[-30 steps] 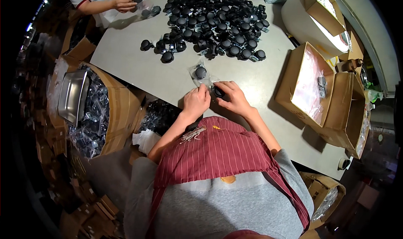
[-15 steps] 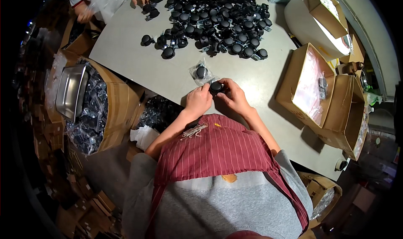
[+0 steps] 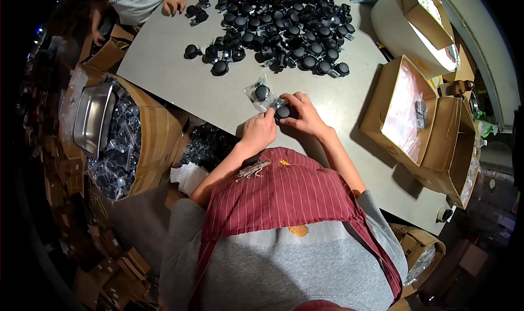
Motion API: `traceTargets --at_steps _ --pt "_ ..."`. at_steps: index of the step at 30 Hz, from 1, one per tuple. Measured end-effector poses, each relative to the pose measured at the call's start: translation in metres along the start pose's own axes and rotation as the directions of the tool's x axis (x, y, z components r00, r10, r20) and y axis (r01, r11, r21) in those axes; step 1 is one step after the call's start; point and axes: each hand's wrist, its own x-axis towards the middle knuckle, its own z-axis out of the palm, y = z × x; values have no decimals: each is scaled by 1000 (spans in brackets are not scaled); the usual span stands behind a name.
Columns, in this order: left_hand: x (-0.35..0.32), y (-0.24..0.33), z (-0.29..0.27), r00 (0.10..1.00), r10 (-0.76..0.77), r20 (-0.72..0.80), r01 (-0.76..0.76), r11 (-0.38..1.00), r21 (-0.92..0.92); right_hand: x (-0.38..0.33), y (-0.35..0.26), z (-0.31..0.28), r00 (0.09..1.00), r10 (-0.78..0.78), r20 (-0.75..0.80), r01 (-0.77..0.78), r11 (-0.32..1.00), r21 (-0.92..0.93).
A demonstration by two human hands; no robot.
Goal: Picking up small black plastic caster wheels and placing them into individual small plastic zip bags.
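On the table edge in front of me, my right hand point(image 3: 304, 114) curls its thumb and fingers round a black caster wheel point(image 3: 283, 112). Close against that caster's left side are the bent fingers of my left hand point(image 3: 258, 130), pinched at the near edge of a clear plastic bag point(image 3: 254, 94); exactly what lies between the fingertips is partly hidden. A second black caster point(image 3: 262, 92) shows inside the bag, just beyond my hands. Farther off lies a large heap of black casters point(image 3: 289, 30), with several loose ones point(image 3: 220, 68) to its left.
Open cardboard boxes point(image 3: 376, 106) with plastic bags stand on the right. At left, a big carton point(image 3: 158, 142) holds bagged casters and a metal pan point(image 3: 93, 120). A co-worker's hand point(image 3: 174, 5) rests at the far left table edge; a white bin point(image 3: 382, 19) stands far right.
My right hand has shifted slightly, its fingers now higher round the caster. The co-worker's other hand has dropped to a box at the left, and the clear plastic it held is out of sight.
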Motion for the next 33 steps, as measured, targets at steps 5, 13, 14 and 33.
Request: traceTargets --at_steps 5,13,14,33 --pt "-2 -2 -3 997 -23 71 19 998 62 1 5 9 984 -123 -129 125 992 9" --pt "1 7 -5 997 74 -26 -75 997 -21 -5 -2 23 962 140 -236 -100 980 172" --pt "1 7 -4 998 62 -5 -62 998 -18 -4 -5 23 968 70 -240 -46 994 102" --pt "-1 1 -8 998 54 -30 -54 999 4 2 -14 14 978 -88 -191 -4 902 -432"
